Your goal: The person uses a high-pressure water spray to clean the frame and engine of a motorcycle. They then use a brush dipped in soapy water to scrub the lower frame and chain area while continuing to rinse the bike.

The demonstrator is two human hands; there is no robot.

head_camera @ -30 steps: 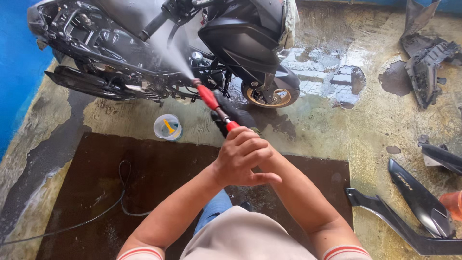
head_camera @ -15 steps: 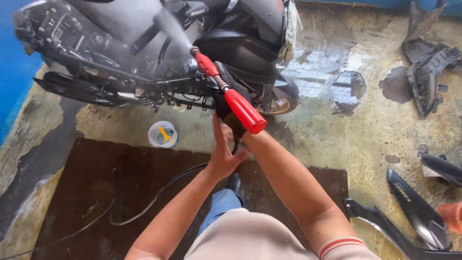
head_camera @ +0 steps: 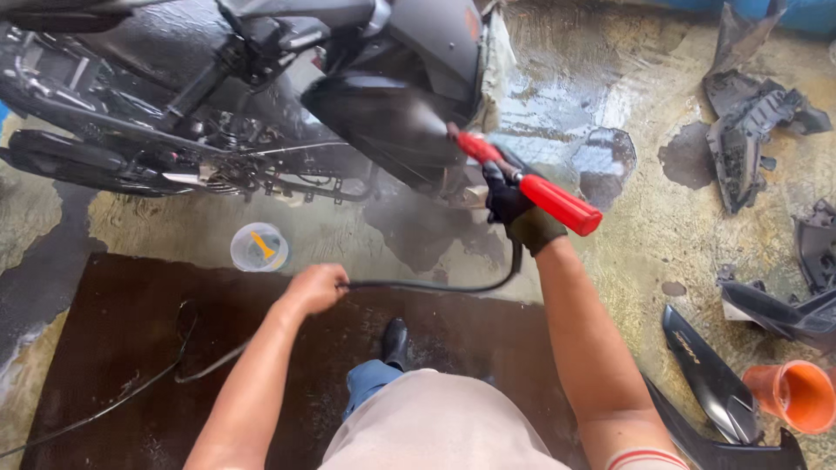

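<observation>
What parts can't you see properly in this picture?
- Head view: the motorcycle is cut off by the top and left edges.
- The spray gun tip is blurred by mist.
- The right hand wears a dark glove, hiding its fingers.
- The hose runs into the left hand, hiding its grip.

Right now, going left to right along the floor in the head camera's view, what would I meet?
Clear cup → left hand gripping the black hose → gloved right hand holding the red spray gun → black panel → orange cup.

Motorcycle [head_camera: 261, 104] cut by top, left edges; spray gun [head_camera: 522, 178] nozzle blurred in mist.
</observation>
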